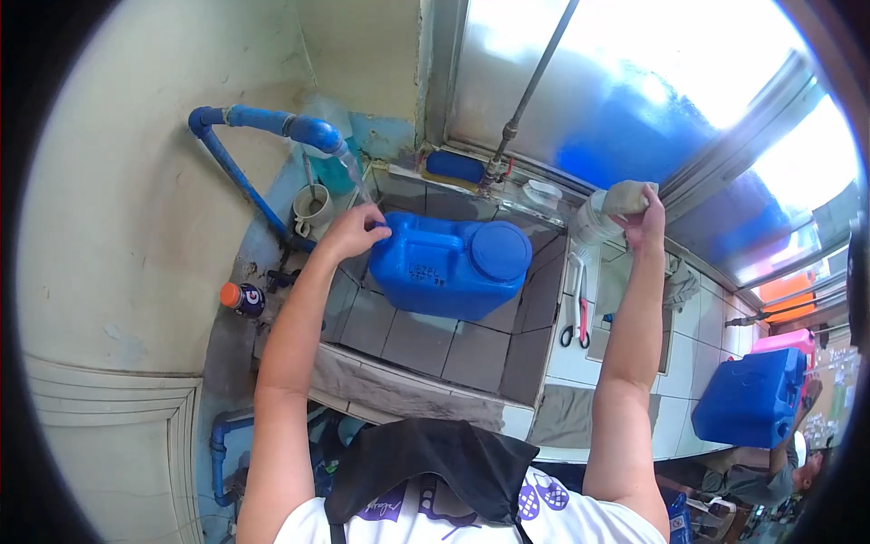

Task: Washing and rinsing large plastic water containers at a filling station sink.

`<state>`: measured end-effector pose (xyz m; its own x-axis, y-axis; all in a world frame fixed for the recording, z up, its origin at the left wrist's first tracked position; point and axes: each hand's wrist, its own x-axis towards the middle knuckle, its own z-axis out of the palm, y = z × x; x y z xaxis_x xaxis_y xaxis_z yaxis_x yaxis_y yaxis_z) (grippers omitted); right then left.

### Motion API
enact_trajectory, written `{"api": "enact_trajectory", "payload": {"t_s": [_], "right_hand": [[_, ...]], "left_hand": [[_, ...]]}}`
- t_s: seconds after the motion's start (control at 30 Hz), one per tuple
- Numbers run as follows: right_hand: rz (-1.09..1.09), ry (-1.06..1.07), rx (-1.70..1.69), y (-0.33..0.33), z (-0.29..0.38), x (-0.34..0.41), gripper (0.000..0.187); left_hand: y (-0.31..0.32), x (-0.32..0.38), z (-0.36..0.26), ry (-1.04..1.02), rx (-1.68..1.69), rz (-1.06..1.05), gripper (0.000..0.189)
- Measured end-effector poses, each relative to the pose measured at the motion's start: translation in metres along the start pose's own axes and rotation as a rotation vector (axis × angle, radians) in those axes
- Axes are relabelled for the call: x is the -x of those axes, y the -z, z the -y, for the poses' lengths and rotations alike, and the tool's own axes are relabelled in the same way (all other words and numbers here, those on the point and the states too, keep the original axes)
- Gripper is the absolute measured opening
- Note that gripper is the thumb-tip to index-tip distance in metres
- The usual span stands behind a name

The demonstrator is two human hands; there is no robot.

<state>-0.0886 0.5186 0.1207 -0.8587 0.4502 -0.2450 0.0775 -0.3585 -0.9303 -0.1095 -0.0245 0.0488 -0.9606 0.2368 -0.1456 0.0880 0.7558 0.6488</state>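
Note:
A blue plastic jerry can (pixel 435 292) with a wide round lid (pixel 501 251) stands in a tiled sink basin (pixel 416 338); handwriting marks its side. At its left end my left hand (pixel 353 232) pinches a small dark blue cap with thumb and fingertips. Water (pixel 353 170) runs from a blue pipe spout (pixel 319 134) just behind that hand. Out to the right, my right hand (pixel 642 221) grips a pale greenish sponge or folded cloth (pixel 626 198), above a translucent plastic container (pixel 591 221).
A white mug (pixel 312 206) and an orange-capped bottle (pixel 242 299) are left of the basin. Scissors (pixel 583 309) and a white brush (pixel 578 272) lie on the tiled counter. Another blue jerry can (pixel 747 398) stands far right, near a person (pixel 768 476). A blue sponge (pixel 454 165) rests on the back ledge.

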Motion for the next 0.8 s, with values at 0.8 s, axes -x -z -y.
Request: {"api": "enact_trajectory", "payload": {"t_s": [0.8], "right_hand": [[0.253,1.083,1.194,-0.121,-0.165,0.132,0.042]], "left_hand": [[-0.002,-0.013,-0.019,0.413,0.225,0.069,0.052]]}}
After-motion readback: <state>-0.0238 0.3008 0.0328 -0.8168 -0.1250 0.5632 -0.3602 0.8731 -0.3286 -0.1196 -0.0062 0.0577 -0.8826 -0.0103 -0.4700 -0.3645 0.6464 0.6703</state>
